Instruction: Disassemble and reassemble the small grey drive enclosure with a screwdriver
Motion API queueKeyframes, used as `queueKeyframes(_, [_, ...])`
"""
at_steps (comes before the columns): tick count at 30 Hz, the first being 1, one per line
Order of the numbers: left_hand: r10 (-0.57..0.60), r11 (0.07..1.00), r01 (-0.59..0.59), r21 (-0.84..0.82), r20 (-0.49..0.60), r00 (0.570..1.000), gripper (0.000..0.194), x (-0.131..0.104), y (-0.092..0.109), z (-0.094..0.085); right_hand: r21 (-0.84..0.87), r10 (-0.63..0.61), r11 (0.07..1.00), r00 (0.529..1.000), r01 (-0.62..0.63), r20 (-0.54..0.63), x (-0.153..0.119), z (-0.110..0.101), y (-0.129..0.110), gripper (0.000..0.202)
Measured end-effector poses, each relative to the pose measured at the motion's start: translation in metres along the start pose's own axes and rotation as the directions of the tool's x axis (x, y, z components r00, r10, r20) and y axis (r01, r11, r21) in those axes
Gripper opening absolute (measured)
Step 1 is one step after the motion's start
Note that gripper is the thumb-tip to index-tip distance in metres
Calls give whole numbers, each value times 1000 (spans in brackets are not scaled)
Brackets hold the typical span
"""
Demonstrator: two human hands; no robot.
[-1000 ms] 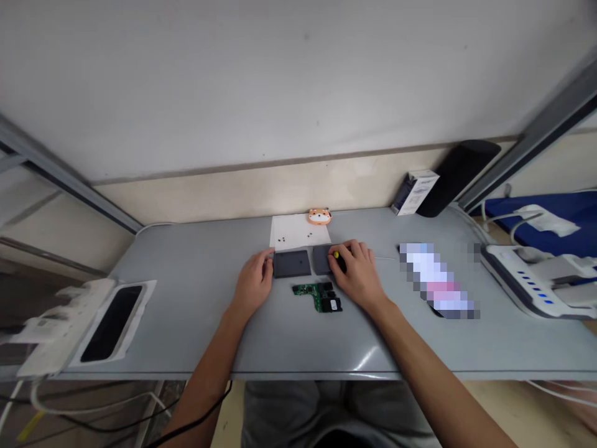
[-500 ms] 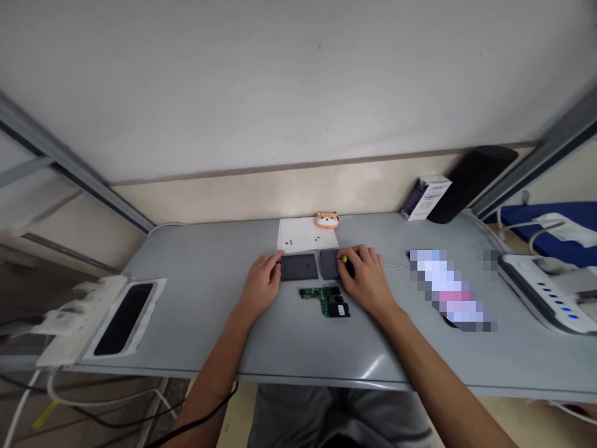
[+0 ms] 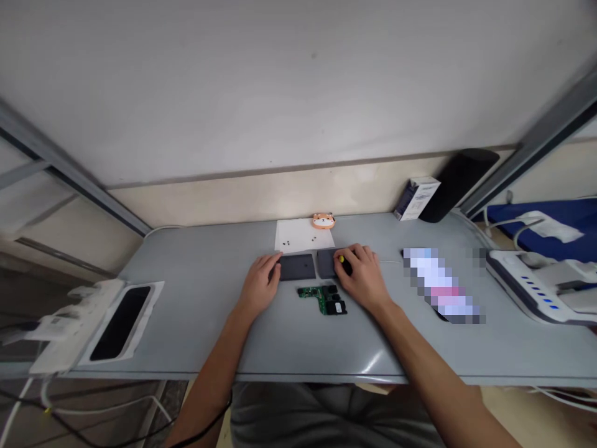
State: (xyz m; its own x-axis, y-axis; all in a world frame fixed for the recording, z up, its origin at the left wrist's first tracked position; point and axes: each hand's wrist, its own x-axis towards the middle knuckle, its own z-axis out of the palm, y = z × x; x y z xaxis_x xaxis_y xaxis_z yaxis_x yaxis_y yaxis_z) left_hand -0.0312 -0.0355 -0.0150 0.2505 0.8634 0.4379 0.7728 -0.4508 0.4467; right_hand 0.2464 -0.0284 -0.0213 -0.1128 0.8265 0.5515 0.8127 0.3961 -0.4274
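Two dark grey flat casing halves lie side by side on the table. My left hand (image 3: 260, 280) has its thumb and fingers closed at the left edge of the left casing half (image 3: 298, 267). On the right casing half (image 3: 325, 264) rests my right hand (image 3: 362, 274), covering much of it. That hand is curled around a screwdriver (image 3: 346, 265) with a yellow handle end; its thin shaft points right. A green circuit board (image 3: 321, 298) with black parts lies just in front of the casing halves, touched by neither hand.
Behind the casing lies white paper (image 3: 298, 233) with several tiny dark screws and an orange animal-face case (image 3: 323, 221). A phone (image 3: 122, 322) and power strip (image 3: 79, 323) sit left. Rightward are a blurred-out phone (image 3: 441, 286), another power strip (image 3: 536, 286), a box (image 3: 416, 198) and a black cylinder (image 3: 459, 185).
The camera view has shifted slightly, so everything appears a little displaced. Both hands keep nearly the same hold, and the casing halves and circuit board stay put.
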Motion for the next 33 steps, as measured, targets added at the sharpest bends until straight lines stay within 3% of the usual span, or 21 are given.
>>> queueKeyframes(17, [45,998,-45,-50,6,999,25,2,7,-3,28,-32,999,999,33,-42,2,-4,3,12])
queueKeyframes(23, [59,996,-59,-60,-16,998,23,3,7,-2,171,-160,969,981,177,-108,4,-25,-10,12])
queueKeyframes(28, [14,998,-16,-53,-38,999,27,3,3,1,212,-299,935,953,283,45,-25,-42,-19,10])
queueKeyframes(33, [-33,999,35,25,-58,998,28,2,-2,5,158,-324,943,920,294,219,-50,-48,-12,35])
